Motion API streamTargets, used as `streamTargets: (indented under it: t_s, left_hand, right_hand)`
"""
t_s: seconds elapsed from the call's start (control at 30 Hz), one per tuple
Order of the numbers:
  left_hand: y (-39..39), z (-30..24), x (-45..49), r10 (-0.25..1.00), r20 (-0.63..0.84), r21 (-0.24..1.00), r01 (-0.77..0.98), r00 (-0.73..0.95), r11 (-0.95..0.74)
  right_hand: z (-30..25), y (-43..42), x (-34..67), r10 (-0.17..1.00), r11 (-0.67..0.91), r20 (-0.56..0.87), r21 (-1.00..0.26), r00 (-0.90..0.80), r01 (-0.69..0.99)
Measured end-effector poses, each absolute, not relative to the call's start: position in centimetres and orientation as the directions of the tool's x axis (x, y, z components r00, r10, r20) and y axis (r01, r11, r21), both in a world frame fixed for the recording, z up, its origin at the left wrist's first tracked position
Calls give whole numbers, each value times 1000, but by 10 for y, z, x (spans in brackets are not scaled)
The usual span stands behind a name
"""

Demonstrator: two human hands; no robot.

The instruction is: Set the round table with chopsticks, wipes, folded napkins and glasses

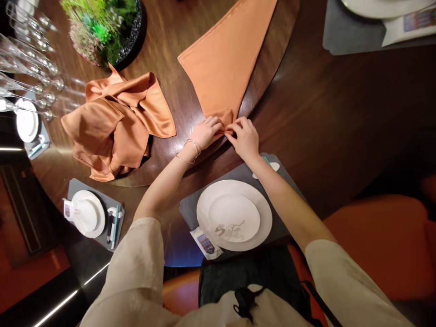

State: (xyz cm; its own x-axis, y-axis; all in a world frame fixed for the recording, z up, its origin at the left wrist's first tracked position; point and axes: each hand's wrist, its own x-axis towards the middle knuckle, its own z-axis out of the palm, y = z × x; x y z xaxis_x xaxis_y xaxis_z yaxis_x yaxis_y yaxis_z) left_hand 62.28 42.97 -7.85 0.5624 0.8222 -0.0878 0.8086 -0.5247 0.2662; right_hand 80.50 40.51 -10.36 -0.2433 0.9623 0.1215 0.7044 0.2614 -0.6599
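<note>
An orange cloth napkin [229, 63] lies spread on the raised round turntable, its near end bunched into small folds. My left hand [206, 131], with thin bracelets at the wrist, pinches those folds from the left. From the right, my right hand [244, 137] grips the same end between thumb and fingers. The two hands are close together at the turntable's edge. To the left is a loose heap of crumpled orange napkins [116, 122]. Just below my hands, a small white plate [235, 215] sits on a larger white plate [262, 234] on a grey placemat [189, 206].
A round planter with green plants [102, 32] and several clear stemmed glasses [30, 68] stand at the upper left. Other place settings are at the left [98, 209] and upper right [357, 36]. An orange chair [381, 245] is at the right.
</note>
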Motion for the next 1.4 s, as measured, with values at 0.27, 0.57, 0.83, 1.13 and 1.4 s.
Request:
streamTargets:
  t_s: [0.27,0.57,0.83,1.13,1.4]
  left_hand:
    - [435,-76,623,826,-82,264,812,557,-521]
    - [441,-86,627,801,-17,274,773,598,-572]
    - [456,-81,630,777,-167,453,747,607,-486]
    - [425,-84,632,840,-23,288,808,542,-514]
    - [443,-86,634,790,-21,212,775,612,-595]
  right_hand:
    - [-96,411,809,949,279,47,-583,-311,763]
    - [-95,439,812,954,100,-156,-636,-255,765]
    - [-79,404,814,913,383,68,-490,-403,783]
    - [-106,425,812,982,98,-52,-684,-183,723]
    - [-89,415,816,973,198,24,-598,-229,777]
